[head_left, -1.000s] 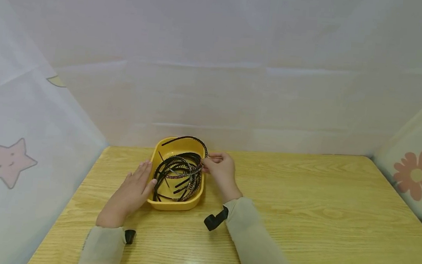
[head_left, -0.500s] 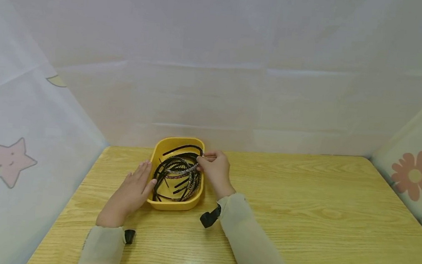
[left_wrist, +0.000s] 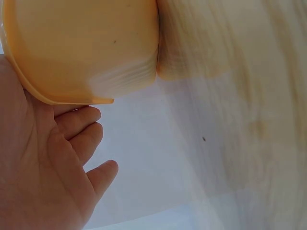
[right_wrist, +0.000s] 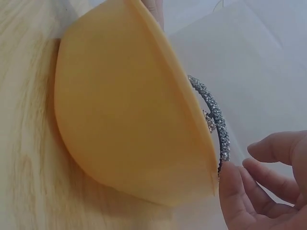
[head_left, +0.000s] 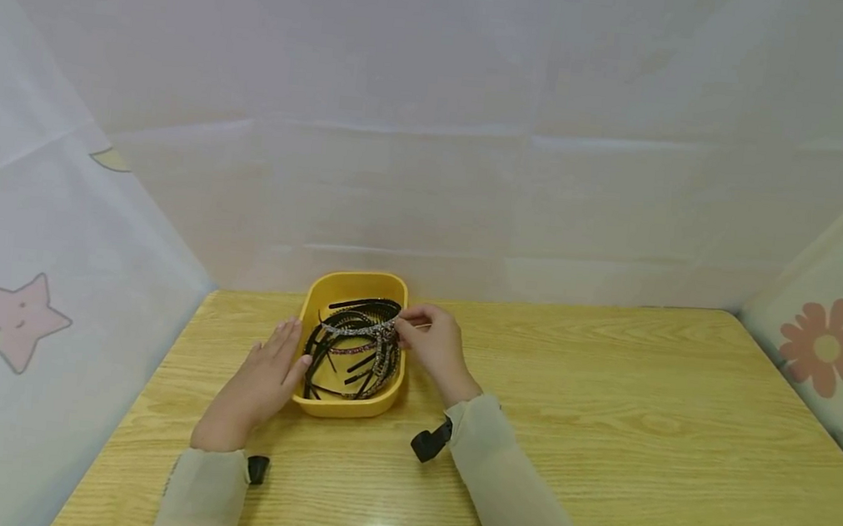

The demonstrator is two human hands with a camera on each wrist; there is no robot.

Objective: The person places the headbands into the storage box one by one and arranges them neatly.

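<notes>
A yellow plastic basin (head_left: 345, 409) stands near the table's back edge, with several black headbands (head_left: 315, 362) heaped inside. On top of the heap lies a silver glitter headband (head_left: 355, 331), which also shows above the rim in the right wrist view (right_wrist: 211, 103). My right hand (head_left: 435, 344) is at the basin's right rim, its thumb and a finger pinching the end of that silver headband. My left hand (head_left: 256, 386) rests against the basin's left side with its fingers extended; in the left wrist view my left palm (left_wrist: 48, 153) lies along the rim. A pink glitter headband (head_left: 354, 349) lies below the silver one.
The basin sits on a light wood-grain table (head_left: 639, 441). A pale sheet wall (head_left: 474, 176) rises right behind it, with side sheets at left and right. Black straps (head_left: 431, 441) hang from both wrists.
A black headband that stuck up from the right hand has come down into the basin. The right hand now holds the silver headband, whose left end has risen. The left hand has stayed in place.
</notes>
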